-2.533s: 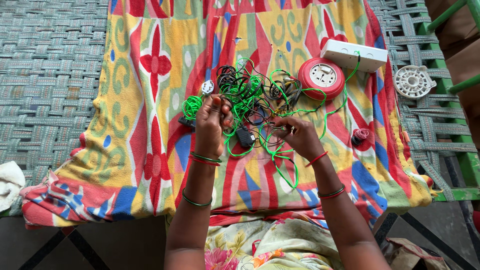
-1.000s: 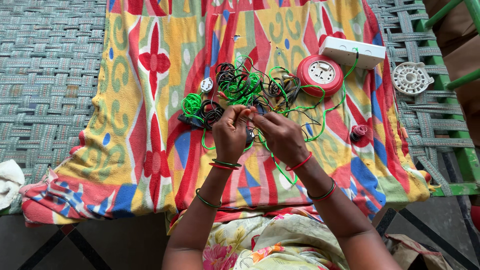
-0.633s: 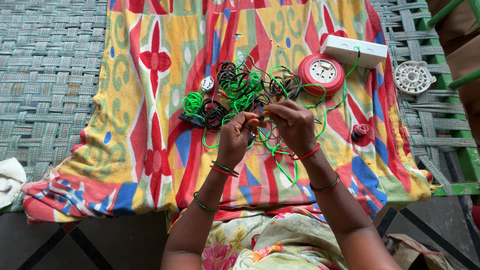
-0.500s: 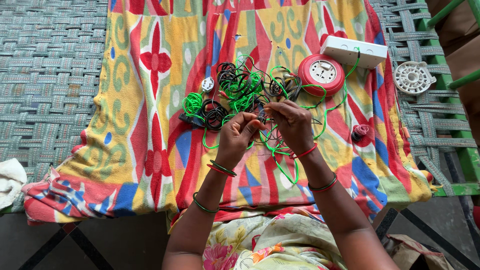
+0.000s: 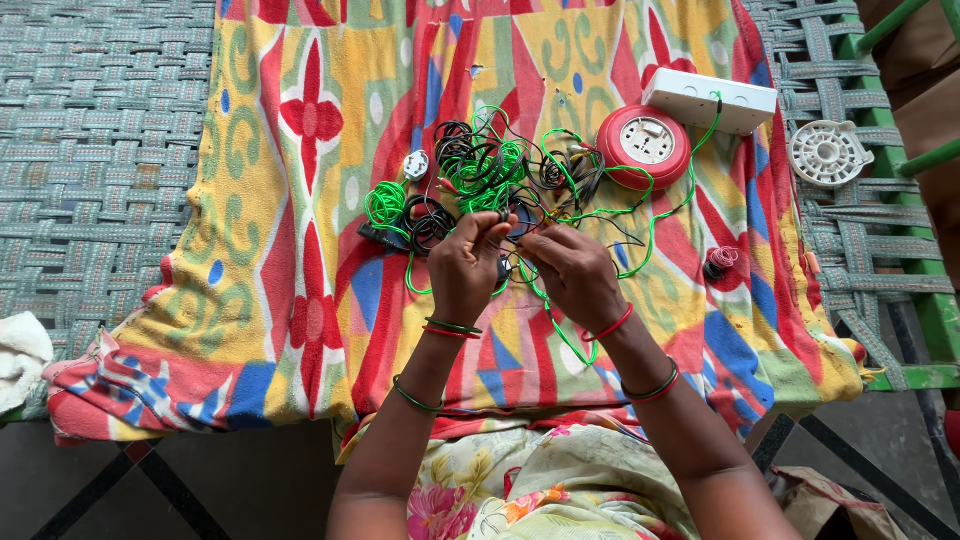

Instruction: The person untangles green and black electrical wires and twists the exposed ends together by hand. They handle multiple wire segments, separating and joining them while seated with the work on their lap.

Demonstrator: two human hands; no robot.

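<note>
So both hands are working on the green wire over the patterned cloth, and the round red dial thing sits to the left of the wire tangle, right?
Not quite. In the head view the round red dial unit sits to the right of the wire tangle, beside the white box. The left hand and right hand do work the green wire over the patterned cloth.

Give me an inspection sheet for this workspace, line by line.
Surface: patterned cloth over a woven cot.
Job's things: tangle of green and black wires.
Clutter: red round unit, white box, white disc, small white plug.
Grippers: left hand and right hand pinch wire between them.
Cables: green wire loops toward the white box.
Surroundings: white rag, green frame.
</note>
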